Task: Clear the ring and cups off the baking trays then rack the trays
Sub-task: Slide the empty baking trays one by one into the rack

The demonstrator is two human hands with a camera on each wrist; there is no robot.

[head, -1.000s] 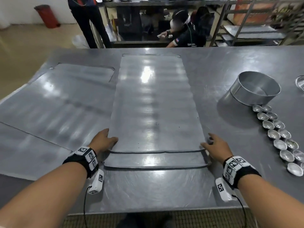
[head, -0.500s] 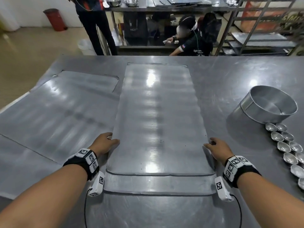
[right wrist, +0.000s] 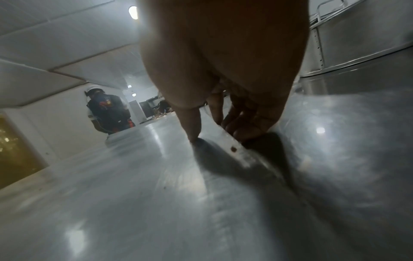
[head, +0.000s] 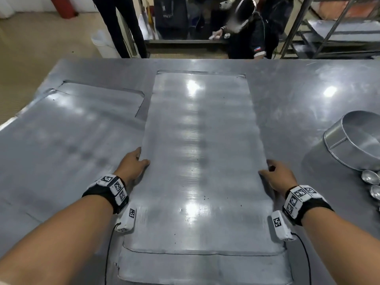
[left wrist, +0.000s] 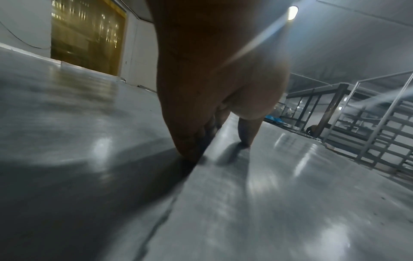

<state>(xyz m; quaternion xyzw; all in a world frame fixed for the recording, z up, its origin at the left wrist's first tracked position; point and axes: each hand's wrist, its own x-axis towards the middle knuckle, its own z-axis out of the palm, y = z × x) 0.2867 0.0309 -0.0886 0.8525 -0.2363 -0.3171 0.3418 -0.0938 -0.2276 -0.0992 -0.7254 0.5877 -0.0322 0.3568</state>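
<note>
The top baking tray [head: 197, 161] lies on a second tray [head: 205, 270] on the desk [head: 298, 89]. The left hand [head: 131, 163] and right hand [head: 277, 177] pinch its long edges. Right of it stand the ring [head: 357, 140] and cups [head: 370, 177].

Cups [head: 373, 185] cropped, perhaps blurred.

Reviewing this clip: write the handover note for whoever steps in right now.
Left hand grips the top tray's left edge, thumb on top; right hand grips its right edge.
A second tray lies under it, a third to the left.
Done: ring and cups are off the trays, on the table at right.
Left: carry all the trays to the rack.
</note>
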